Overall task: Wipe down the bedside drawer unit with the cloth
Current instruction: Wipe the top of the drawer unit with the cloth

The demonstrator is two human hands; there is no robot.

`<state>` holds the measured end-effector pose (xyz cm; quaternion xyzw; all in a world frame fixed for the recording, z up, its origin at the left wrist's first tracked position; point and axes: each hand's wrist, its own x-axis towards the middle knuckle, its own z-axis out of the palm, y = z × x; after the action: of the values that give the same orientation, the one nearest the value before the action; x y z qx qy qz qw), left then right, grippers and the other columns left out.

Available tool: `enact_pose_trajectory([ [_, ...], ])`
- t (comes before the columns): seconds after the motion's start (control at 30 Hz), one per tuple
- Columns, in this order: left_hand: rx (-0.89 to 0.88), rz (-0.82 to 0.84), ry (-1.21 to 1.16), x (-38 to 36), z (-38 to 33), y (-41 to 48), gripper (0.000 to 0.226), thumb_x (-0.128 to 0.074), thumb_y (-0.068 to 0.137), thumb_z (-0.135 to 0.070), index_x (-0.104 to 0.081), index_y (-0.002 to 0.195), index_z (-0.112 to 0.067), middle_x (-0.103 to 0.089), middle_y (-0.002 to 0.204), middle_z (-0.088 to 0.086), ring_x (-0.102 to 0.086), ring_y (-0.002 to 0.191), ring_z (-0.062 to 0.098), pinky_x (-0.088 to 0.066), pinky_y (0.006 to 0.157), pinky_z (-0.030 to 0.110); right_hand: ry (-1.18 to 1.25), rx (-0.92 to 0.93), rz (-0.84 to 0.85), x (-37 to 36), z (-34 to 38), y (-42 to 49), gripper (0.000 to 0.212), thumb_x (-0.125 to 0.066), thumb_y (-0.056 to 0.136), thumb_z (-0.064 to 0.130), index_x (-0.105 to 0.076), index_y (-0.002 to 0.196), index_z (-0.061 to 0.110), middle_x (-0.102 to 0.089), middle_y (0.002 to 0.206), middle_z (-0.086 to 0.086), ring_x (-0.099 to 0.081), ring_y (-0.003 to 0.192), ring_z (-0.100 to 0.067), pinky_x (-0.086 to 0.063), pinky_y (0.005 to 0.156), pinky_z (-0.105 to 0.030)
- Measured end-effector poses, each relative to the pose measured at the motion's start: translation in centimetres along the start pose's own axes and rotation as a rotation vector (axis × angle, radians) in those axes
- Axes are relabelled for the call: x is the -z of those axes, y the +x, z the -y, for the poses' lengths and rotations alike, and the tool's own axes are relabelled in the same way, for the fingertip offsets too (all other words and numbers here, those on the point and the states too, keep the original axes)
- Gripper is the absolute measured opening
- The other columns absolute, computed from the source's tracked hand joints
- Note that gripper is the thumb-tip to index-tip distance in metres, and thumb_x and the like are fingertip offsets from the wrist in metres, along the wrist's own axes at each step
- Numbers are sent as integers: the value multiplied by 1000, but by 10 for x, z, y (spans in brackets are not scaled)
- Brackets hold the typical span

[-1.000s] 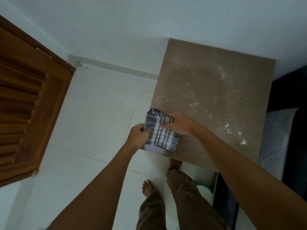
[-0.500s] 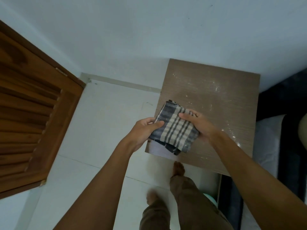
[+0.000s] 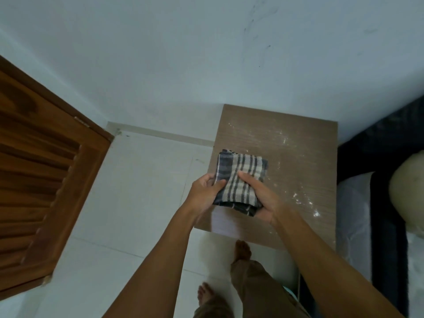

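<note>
The bedside drawer unit (image 3: 305, 143) has a brown wood-grain top dusted with white specks, and stands against the white wall. A folded checked cloth (image 3: 241, 177), dark blue, grey and cream, is held above the unit's near left part. My left hand (image 3: 204, 193) grips the cloth's left edge, thumb on top. My right hand (image 3: 261, 198) holds its right and lower side, fingers laid over the top and palm underneath. A white sheet (image 3: 224, 223) lies at the unit's front edge under the cloth.
A slatted wooden door (image 3: 41, 180) stands open on the left. White floor tiles (image 3: 142, 184) lie between door and unit. A bed with dark bedding (image 3: 378, 157) and a cream pillow (image 3: 408, 189) borders the unit on the right. My bare feet (image 3: 241, 251) stand below.
The cloth has been lifted off the unit's front left corner and folded flatter between both hands. The view has pulled back, so the unit looks smaller and farther.
</note>
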<state>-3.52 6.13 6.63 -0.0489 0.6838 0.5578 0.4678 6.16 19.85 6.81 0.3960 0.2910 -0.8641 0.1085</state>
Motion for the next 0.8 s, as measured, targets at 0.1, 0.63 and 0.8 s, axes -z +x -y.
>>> enact_pose_trajectory([
  [0.1, 14, -20, 64, -3, -1, 8, 23, -68, 90, -17, -68, 113, -12, -75, 106, 3, -73, 93, 16, -59, 75, 27, -197, 29, -60, 5, 14, 3, 33, -68, 87, 25, -62, 116, 9, -76, 93, -6, -74, 81, -17, -59, 63, -27],
  [0.63, -88, -179, 666, 34, -5, 174, 53, -66, 86, -50, -59, 130, -20, -62, 121, -1, -60, 111, 17, -48, 91, 28, -1836, 969, -359, 41, 208, 162, 22, -54, 88, 23, -68, 102, 14, -70, 88, -11, -65, 77, -32, -36, 65, -27],
  [0.8, -40, -213, 646, 28, 11, 216, 54, -62, 92, -41, -54, 137, -14, -58, 134, 4, -54, 125, 21, -43, 106, 36, -2253, 1178, -310, 18, 213, 233, 28, -55, 94, 26, -63, 120, 20, -70, 111, -4, -66, 91, -27, -52, 76, -35],
])
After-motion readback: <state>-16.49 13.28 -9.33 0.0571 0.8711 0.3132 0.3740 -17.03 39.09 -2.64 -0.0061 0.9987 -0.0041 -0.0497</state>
